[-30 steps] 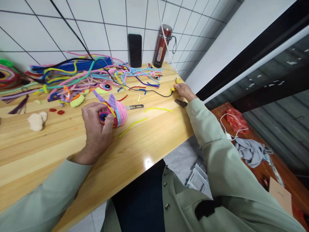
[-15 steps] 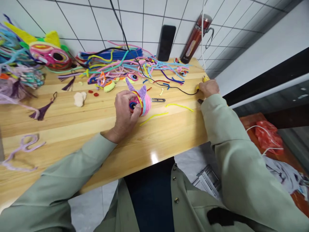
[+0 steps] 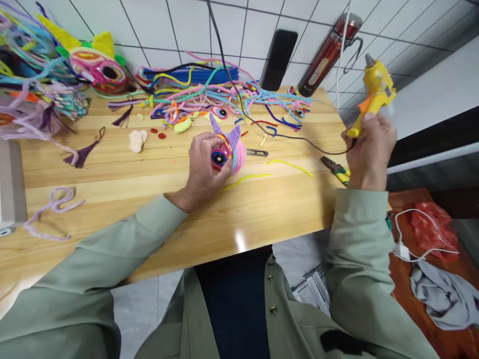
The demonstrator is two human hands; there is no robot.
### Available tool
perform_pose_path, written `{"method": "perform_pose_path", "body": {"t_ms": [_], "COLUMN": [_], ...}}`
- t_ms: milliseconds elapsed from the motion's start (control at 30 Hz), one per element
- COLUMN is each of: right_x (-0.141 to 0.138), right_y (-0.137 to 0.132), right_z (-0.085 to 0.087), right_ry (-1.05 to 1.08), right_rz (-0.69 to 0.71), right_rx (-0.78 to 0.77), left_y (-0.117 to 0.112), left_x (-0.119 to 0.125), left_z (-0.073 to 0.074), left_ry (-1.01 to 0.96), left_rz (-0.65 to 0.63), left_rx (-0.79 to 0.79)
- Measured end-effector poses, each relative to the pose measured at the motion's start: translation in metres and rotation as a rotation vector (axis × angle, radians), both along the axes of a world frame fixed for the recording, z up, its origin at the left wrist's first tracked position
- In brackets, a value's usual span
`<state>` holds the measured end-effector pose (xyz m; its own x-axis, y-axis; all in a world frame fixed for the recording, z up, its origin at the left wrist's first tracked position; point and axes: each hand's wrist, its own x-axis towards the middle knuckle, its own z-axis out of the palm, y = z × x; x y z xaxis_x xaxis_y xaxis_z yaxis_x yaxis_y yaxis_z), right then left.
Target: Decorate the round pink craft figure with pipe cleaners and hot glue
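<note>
My left hand (image 3: pixel 207 167) is closed around a small pipe-cleaner figure (image 3: pixel 239 155) on the table, pink and striped, with purple pointed ears and a big blue-ringed eye. Raised above the table's right end, my right hand (image 3: pixel 370 144) grips a yellow hot glue gun (image 3: pixel 378 89) by its handle, nozzle up. Its black cord runs back across the table. Thread snips (image 3: pixel 257 152) lie just right of the figure. Two yellow pipe-cleaner pieces (image 3: pixel 290 165) rest nearby. Pliers (image 3: pixel 336 169) with yellow-green handles lie below my right hand.
Along the tiled wall lie many coloured pipe cleaners (image 3: pixel 190 75), a larger pink figure with yellow horns (image 3: pixel 99 70), a black phone (image 3: pixel 280 60) and a red flask (image 3: pixel 329 57). A purple tassel (image 3: pixel 83 153) and a bent lilac pipe cleaner (image 3: pixel 52 207) are at left.
My right hand has lifted the glue gun off the table's right end and turned it nozzle up, uncovering the pliers. My left hand keeps its hold on the figure. The view has shifted slightly.
</note>
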<state>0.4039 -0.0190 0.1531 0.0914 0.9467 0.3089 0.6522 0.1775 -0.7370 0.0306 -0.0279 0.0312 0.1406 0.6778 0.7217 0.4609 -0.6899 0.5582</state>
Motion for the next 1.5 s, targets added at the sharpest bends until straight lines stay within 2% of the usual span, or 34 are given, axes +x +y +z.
{"method": "perform_pose_path", "body": {"t_ms": [167, 333, 467, 600, 767, 1000, 1100, 1500], "right_x": [-0.040, -0.052, -0.061, -0.067, -0.066, -0.075, -0.079, -0.082], "right_y": [-0.040, -0.053, -0.050, -0.048, -0.054, -0.067, -0.070, -0.072], "right_z": [-0.014, -0.010, -0.004, -0.006, -0.012, -0.002, 0.002, 0.000], "right_ry": [0.211, 0.416, 0.340, 0.242, 0.033, -0.233, -0.305, -0.378], "right_rz": [0.130, 0.309, 0.378, 0.390, 0.337, 0.456, 0.453, 0.476], "right_rx": [-0.045, -0.143, -0.157, -0.157, -0.057, 0.056, 0.096, 0.126], "left_y": [0.001, 0.001, 0.000, 0.001, 0.001, -0.001, -0.001, -0.002], "left_x": [-0.001, -0.002, 0.001, 0.006, 0.013, 0.018, 0.019, 0.021], "left_z": [-0.001, 0.001, 0.003, 0.003, 0.003, 0.004, 0.005, 0.007], "left_ry": [0.061, 0.063, 0.085, 0.041, 0.032, -0.013, 0.002, 0.030], "left_rz": [0.034, 0.011, 0.033, 0.029, 0.062, 0.054, 0.056, 0.061], "left_rx": [0.035, 0.034, -0.077, -0.094, -0.132, -0.127, -0.139, -0.148]}}
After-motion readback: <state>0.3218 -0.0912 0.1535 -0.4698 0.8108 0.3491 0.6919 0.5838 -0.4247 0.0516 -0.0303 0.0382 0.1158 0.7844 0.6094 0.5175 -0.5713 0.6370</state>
